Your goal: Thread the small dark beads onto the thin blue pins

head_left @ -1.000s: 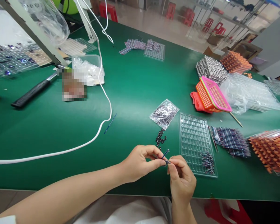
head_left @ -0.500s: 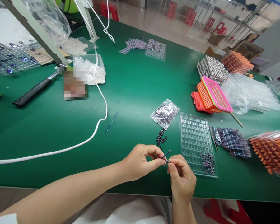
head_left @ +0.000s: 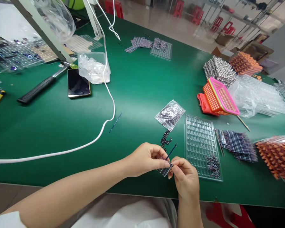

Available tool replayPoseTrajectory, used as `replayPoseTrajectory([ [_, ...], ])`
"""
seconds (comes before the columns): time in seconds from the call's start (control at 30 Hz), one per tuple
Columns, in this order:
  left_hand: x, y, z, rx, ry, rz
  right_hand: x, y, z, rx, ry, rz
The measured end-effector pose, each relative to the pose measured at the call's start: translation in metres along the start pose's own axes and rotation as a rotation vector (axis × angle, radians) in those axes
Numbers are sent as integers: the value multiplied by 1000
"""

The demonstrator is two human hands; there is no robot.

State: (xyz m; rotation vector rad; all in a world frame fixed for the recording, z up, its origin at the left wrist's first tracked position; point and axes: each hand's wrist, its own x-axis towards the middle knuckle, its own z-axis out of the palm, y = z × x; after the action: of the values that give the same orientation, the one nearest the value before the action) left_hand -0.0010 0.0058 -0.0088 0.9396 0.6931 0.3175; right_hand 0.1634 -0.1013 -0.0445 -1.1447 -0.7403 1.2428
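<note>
My left hand (head_left: 147, 159) pinches a small dark panel (head_left: 165, 171) that looks like a circuit board, with a thin blue strip (head_left: 172, 151) sticking up beside it. My right hand (head_left: 187, 180) has its thumb and fingertips closed at the panel's right edge; whether a tiny part is between them is hidden. Small black round parts (head_left: 165, 139) lie loose just beyond my hands, by a clear bag (head_left: 170, 115) of similar dark pieces. To the right sits a clear compartment tray (head_left: 199, 136) with a heap of thin wired pieces (head_left: 213, 165) in its near corner.
Stacked dark strips (head_left: 237, 145) and orange parts (head_left: 275, 155) lie right, with a pink and orange basket (head_left: 223, 96) behind. A white cable (head_left: 95, 139) crosses the left side, near a hammer (head_left: 38, 90), a phone (head_left: 79, 84) and a plastic tub (head_left: 95, 68). Another blue strip (head_left: 115, 123) lies mid-table.
The panel in my left hand has turned so its flat face shows below the thumb, and the blue strip stands up more. Both hands stay close together; the view has shifted slightly.
</note>
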Motion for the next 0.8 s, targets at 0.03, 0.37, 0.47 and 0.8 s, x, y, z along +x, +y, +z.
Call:
replayPoseTrajectory([
  [0.03,0,0,0,6,-2,3,0,-1,1,18,-1,9],
  [0.37,-4,4,3,141,40,7,2,-6,5,71,-12,68],
  [0.47,-5,6,4,129,43,6,1,-6,6,73,-2,69],
  [0.8,-4,5,5,122,48,33,2,-7,7,44,27,63],
])
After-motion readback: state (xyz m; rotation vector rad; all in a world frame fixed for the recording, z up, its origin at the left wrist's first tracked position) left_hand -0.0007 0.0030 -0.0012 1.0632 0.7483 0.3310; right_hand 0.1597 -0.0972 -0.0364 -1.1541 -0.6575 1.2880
